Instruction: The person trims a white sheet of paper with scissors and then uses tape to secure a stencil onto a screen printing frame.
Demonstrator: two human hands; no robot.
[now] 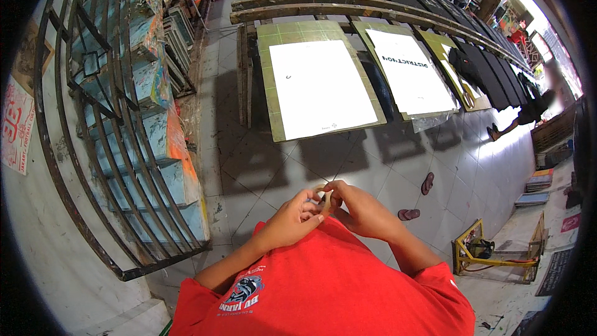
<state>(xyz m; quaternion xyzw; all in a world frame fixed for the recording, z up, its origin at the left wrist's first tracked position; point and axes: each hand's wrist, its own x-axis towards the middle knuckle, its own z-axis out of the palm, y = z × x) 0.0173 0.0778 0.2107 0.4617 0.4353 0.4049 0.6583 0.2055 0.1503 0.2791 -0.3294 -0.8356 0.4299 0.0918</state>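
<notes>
Close in front of my red shirt, both hands meet around a tan ring that looks like a roll of tape (327, 203). My left hand (289, 216) grips its near left side with curled fingers. From the right, my right hand (364, 210) closes on the upper right edge, thumb and fingertips pinching it. The fingers cover much of the roll, so any loose tape end is hidden. Beyond the hands, a white sheet (323, 90) lies on a greenish board (270, 87) with grid lines.
A second white sheet (413, 74) with dark lettering lies beside it. Black shirts (488, 74) continue along the rack. Metal bars (134, 143) front blue-edged frames at left. Sandals (427, 183) rest on the tiles; a yellow metal frame (497, 250) and another person (538, 107) are at right.
</notes>
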